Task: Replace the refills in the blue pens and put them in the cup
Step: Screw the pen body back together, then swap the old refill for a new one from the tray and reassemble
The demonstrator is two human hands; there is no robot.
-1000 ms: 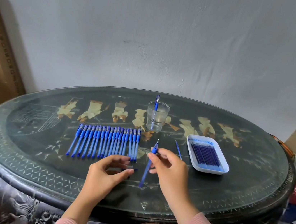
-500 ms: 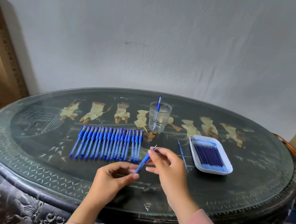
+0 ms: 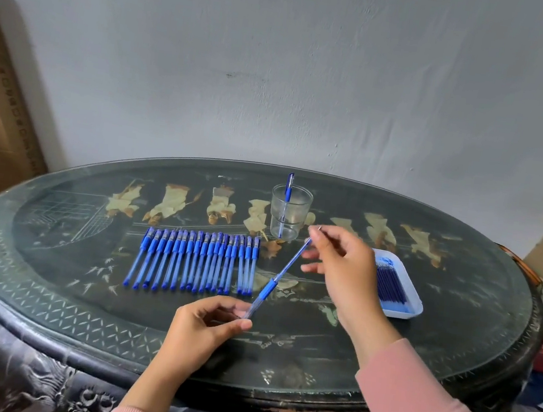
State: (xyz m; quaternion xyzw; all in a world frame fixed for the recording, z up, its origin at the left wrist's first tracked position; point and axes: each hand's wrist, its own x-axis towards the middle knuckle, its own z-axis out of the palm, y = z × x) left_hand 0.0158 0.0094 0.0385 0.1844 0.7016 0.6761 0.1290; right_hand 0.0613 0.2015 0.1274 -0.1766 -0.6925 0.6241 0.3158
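Refill (image 3: 293, 261) half out of the pen (image 3: 266, 291)!
Left hand (image 3: 210, 322) pinches the pen low, right hand (image 3: 341, 267) pinches the refill tip; axis slants up-right toward the cup (image 3: 289, 213), tray (image 3: 413, 304) beside the right hand.

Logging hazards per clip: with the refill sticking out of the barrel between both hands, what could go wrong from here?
1. The right hand pinches the thin refill only near its tip, and the left hand grips the barrel at its far end; the refill could bend or slip.
2. The right hand looks close to the glass cup; a quick pull might tip it and the pen inside.
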